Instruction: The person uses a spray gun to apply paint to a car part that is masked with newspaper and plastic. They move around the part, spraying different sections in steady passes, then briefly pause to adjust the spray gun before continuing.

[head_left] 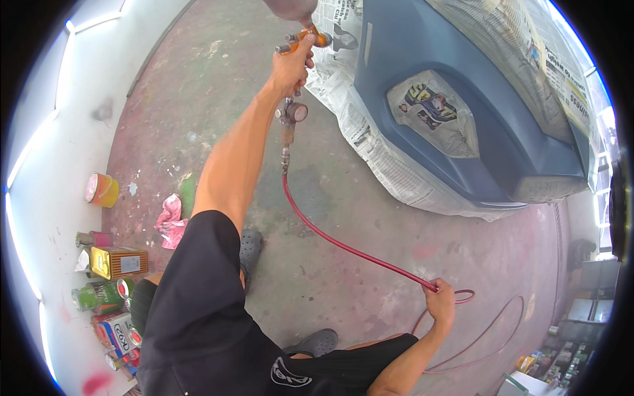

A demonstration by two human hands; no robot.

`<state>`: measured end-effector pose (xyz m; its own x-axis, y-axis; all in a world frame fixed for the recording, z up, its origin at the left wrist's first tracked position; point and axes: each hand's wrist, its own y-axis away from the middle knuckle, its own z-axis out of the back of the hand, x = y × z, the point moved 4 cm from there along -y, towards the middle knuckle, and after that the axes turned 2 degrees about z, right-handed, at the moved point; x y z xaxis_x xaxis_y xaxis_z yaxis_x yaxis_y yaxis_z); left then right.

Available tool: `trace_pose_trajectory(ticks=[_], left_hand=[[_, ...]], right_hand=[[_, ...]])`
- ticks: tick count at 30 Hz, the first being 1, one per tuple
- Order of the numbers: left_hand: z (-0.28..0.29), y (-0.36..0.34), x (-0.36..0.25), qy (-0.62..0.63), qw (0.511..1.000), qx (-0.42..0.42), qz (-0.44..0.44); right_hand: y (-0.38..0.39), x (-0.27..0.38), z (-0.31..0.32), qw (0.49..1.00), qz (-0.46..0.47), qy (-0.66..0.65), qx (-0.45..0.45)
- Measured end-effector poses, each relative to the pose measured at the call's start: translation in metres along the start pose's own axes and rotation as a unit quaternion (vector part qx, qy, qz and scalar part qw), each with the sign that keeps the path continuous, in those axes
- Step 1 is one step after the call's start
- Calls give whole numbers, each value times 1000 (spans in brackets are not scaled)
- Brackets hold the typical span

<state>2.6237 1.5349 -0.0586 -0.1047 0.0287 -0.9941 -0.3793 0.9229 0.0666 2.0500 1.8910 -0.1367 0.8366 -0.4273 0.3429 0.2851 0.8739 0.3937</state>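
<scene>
My left hand (pixel 290 71), arm stretched far forward, is wrapped around the handle of an orange spray gun (pixel 322 39) with a dark paint cup (pixel 292 8) on top. Under the grip hangs a round gauge fitting (pixel 300 112), joined to a red air hose (pixel 343 245). Low on the right, my right hand (pixel 440 303) is closed around that same hose, which curves between both hands. To the right of the gun lies a blue-grey car bumper (pixel 512 125), masked with newspaper (pixel 380 158); its inset opening is papered over as well.
Paint cans (pixel 99 298), a yellow tin (pixel 119 262) and a yellow-orange tub (pixel 102 190) stand along the left wall. A crumpled pink cloth (pixel 172 222) lies on the stained floor (pixel 218 79). Loose hose loops (pixel 505 340) trail at lower right, near shelves with several small containers (pixel 561 356).
</scene>
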Motion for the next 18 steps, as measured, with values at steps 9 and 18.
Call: trace_pose_trajectory(ticks=[9, 18], left_hand=[[-25, 37, -26, 4, 999, 33, -29], [-51, 126, -58, -11, 974, 227, -8]], right_hand=[[-7, -16, 2, 1000, 7, 24, -2], [-15, -5, -9, 999, 27, 22, 8]])
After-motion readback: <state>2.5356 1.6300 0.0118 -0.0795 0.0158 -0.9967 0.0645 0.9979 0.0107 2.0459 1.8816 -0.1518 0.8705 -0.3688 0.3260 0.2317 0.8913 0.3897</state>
